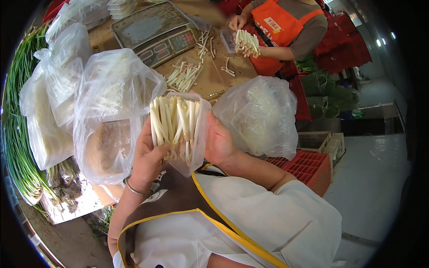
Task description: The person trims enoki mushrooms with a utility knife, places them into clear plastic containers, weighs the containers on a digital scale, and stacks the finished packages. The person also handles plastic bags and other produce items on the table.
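In front of my chest is a clear plastic tray (200,119) filled with a bundle of pale, white stalks (172,117), cut short and standing side by side with brownish lower ends. My left hand (147,156) grips them from the left, its thumb pressed over the lower stalks. Against the tray's right wall rests my right hand (220,139), its palm showing and its fingers mostly hidden behind the tray. Beyond the tray, a loose pile of similar stalks (184,76) lies on the table.
Plastic bags of stalks stand left (117,73) and right (259,111) of my hands. Behind sits a digital scale (167,47). Long green onions (20,129) line the left edge. Across the table, a co-worker in an orange apron (277,27) holds stalks (247,43). Red crates (308,169) stand right.
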`<state>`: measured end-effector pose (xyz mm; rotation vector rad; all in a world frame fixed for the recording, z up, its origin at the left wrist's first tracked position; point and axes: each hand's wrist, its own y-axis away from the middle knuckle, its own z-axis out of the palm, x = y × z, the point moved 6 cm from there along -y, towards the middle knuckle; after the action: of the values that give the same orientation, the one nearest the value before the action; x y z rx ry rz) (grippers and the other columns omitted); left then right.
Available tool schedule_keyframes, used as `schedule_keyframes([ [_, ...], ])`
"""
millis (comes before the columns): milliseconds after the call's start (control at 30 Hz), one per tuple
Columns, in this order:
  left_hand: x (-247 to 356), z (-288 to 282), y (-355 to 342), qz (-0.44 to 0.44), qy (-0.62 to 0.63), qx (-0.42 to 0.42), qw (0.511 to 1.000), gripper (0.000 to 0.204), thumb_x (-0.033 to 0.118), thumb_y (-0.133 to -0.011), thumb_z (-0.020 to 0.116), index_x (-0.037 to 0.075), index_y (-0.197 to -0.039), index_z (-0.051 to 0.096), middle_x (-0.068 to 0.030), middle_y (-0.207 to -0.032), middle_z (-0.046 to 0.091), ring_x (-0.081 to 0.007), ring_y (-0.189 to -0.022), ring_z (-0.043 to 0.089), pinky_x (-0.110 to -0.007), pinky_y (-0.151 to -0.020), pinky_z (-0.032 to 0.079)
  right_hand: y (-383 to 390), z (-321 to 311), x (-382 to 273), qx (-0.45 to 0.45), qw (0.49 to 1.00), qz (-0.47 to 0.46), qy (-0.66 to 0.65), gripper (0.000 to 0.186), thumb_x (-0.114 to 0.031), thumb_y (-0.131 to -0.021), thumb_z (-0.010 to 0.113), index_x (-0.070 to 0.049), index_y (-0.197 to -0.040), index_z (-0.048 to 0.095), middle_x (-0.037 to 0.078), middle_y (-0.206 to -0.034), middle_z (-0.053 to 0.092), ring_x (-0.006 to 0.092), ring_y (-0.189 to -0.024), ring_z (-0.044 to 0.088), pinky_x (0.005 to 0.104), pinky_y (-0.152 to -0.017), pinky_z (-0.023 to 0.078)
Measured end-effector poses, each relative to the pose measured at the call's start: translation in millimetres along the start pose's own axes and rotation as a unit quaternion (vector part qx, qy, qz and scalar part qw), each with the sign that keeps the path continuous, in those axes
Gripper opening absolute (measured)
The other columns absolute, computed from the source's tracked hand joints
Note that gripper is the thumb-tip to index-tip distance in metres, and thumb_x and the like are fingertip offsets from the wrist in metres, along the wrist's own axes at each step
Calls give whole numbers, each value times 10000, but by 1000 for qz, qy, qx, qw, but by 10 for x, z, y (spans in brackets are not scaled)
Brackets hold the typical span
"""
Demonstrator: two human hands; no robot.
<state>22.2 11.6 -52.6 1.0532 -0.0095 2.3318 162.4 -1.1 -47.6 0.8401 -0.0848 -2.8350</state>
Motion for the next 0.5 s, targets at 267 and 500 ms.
schedule_keyframes([
  [267, 15, 45, -12, 66, -103, 14, 992, 804, -65, -762, 607, 27, -1478, 253, -94, -1332, 513, -181, -1219, 523, -329, -1033, 428, -15, 23, 29, 0, 999, -6, 47, 684, -446, -1018, 400, -131, -1562, 132, 80, -1573, 274, 250, -1438, 289, 432, -1181, 222],
  [500, 0, -17, 0, 48, -70, 42, 996, 748, -29, -791, 607, 25, -1456, 269, -107, -1312, 517, -192, -1212, 527, -328, -1014, 445, -21, 4, 35, -3, 998, -10, 58, 705, -455, -1011, 417, -133, -1563, 123, 87, -1571, 276, 252, -1437, 289, 433, -1181, 220],
])
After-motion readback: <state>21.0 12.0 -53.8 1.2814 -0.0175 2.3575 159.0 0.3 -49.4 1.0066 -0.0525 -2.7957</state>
